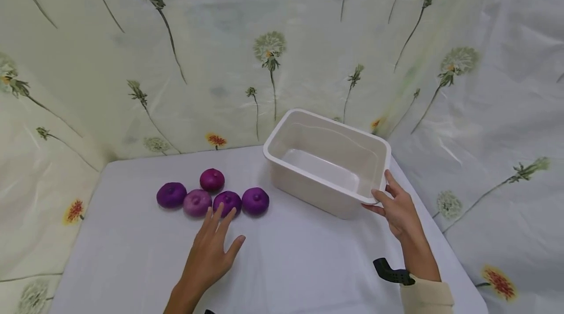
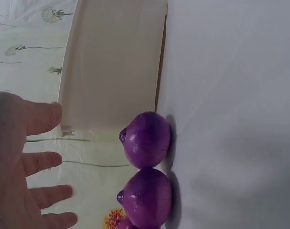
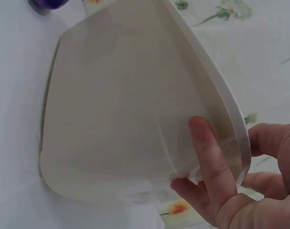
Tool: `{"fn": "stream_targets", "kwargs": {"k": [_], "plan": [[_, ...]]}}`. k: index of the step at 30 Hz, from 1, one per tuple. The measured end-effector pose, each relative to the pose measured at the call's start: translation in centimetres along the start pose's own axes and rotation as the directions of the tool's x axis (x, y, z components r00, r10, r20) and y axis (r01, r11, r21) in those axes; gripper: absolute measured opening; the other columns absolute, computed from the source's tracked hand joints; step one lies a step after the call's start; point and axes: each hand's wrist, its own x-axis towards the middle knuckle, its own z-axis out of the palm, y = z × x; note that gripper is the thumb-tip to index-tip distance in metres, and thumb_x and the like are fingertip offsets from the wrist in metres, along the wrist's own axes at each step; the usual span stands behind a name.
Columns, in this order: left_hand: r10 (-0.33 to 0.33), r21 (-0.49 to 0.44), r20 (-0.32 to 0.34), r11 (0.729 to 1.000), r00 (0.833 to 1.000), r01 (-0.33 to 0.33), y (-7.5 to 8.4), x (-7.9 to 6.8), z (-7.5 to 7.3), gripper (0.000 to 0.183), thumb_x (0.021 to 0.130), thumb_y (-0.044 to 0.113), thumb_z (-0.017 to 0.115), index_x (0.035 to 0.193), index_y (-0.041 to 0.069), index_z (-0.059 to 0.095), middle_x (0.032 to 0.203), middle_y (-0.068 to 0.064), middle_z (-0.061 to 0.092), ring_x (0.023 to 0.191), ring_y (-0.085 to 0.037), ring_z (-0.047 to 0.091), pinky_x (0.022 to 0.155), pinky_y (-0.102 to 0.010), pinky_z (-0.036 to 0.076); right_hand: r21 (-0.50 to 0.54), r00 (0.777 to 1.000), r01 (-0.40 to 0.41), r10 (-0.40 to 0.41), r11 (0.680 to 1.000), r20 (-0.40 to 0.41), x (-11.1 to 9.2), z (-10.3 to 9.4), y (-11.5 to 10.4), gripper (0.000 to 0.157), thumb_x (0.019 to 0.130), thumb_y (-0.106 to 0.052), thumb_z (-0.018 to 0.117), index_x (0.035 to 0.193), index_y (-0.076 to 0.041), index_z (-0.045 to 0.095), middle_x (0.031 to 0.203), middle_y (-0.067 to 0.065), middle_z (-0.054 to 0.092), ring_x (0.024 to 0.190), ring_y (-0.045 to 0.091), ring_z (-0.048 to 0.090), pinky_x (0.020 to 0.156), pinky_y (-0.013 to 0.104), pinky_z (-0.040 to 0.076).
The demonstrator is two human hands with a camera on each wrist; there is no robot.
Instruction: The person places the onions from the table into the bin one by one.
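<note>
dandelion-printed cloth (image 1: 291, 88) hangs behind and at both sides of the white-covered table (image 1: 299, 265). my right hand (image 1: 403, 213) grasps the pale plastic bin (image 1: 308, 186) by its rim at the near right corner, thumb over the edge, with one finger stretched along the outer wall. my left hand (image 1: 210, 255) is released: its fingers are straight and spread, the thumb stands well out to the side, and it hovers palm-down above the table, fingertips clear of the purple onions (image 1: 197, 203) below. my left forearm reaches in from the near edge; my right one comes out of a cream sleeve (image 1: 426, 297), with a black band (image 1: 394, 275) beside it. four of the onions sit side by side in a front row, and a redder onion (image 1: 212, 180) lies just behind them. the bin stands to their right, set at an angle.
</note>
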Motion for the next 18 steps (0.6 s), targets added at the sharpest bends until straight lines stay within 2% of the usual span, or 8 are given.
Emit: {"fn": "stream_targets", "kwargs": {"k": [3,7,10,13,18], "plan": [[0.030,-0.015,-0.036,0.999,0.999,-0.030,0.2,1.5,0.6,0.065,0.089,0.037,0.075,0.145,0.015,0.052,0.138,-0.012,0.056,0.132,-0.033,0.051,0.103,-0.053,0.048,0.005,1.000,0.000,0.000,1.000,-0.003,0.0,0.1,0.1,0.080,0.102,-0.010,0.055,0.160,-0.025,0.001,0.158,0.031,0.018,0.092,-0.005,0.063,0.083,0.042,0.059],[0.097,0.014,-0.056,0.995,0.994,-0.096,0.2,4.0,1.4,0.061,0.088,0.036,0.077,0.140,0.012,0.057,0.126,-0.010,0.061,0.117,-0.028,0.059,0.098,-0.047,0.053,0.010,1.000,0.004,-0.004,1.000,-0.007,-0.1,-0.1,0.1,0.081,0.102,-0.011,0.056,0.160,-0.026,0.002,0.157,0.030,0.019,0.092,-0.004,0.064,0.083,0.042,0.059],[0.134,0.047,-0.046,0.990,0.990,-0.132,0.1,5.8,1.8,0.058,0.088,0.035,0.077,0.138,0.013,0.058,0.124,-0.011,0.062,0.118,-0.029,0.059,0.099,-0.050,0.052,0.020,1.000,0.002,-0.001,1.000,-0.001,-0.1,0.0,0.1,0.081,0.102,-0.012,0.056,0.160,-0.026,0.002,0.156,0.029,0.021,0.093,-0.003,0.064,0.082,0.040,0.060],[0.137,0.067,-0.016,0.988,0.990,-0.136,0.0,7.3,2.1,0.058,0.088,0.035,0.077,0.138,0.014,0.058,0.128,-0.011,0.062,0.124,-0.031,0.057,0.101,-0.054,0.049,0.024,1.000,-0.001,0.001,1.000,0.001,0.0,0.0,0.1,0.080,0.102,-0.011,0.056,0.160,-0.026,0.003,0.153,0.029,0.024,0.093,-0.001,0.065,0.081,0.039,0.060],[0.131,0.075,0.053,0.988,0.990,-0.135,-0.1,8.7,2.7,0.062,0.087,0.038,0.077,0.140,0.015,0.056,0.136,-0.012,0.059,0.132,-0.032,0.052,0.106,-0.057,0.044,0.012,1.000,-0.002,0.002,1.000,-0.006,-0.1,0.0,0.0,0.079,0.102,-0.009,0.054,0.161,-0.024,0.003,0.151,0.029,0.025,0.093,-0.001,0.065,0.083,0.041,0.059]]}}
